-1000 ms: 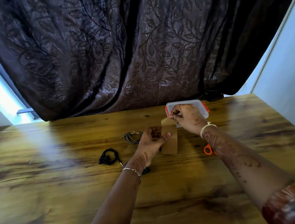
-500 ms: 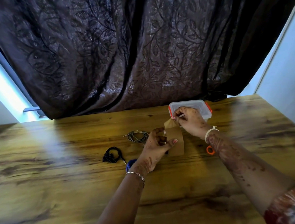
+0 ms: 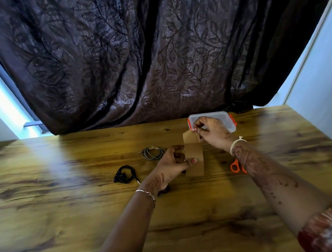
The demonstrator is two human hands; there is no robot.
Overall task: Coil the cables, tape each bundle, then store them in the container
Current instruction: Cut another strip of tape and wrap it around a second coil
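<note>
A wide strip of brown tape is stretched between my hands above the wooden table. My left hand is shut on the tape roll, mostly hidden under its fingers. My right hand pinches the free upper end of the strip. A coiled black cable lies left of my left hand. A coiled grey-green cable lies just behind it. The clear container with orange clips and its lid on stands behind my right hand.
Orange-handled scissors lie partly under my right forearm. A small dark object peeks out below my left wrist. A dark patterned curtain hangs along the table's far edge, with pale walls on both sides.
The strip of tape stays stretched between my hands. My right hand has shifted slightly up and right with the tape's end, and the view has swung a little to the left.
</note>
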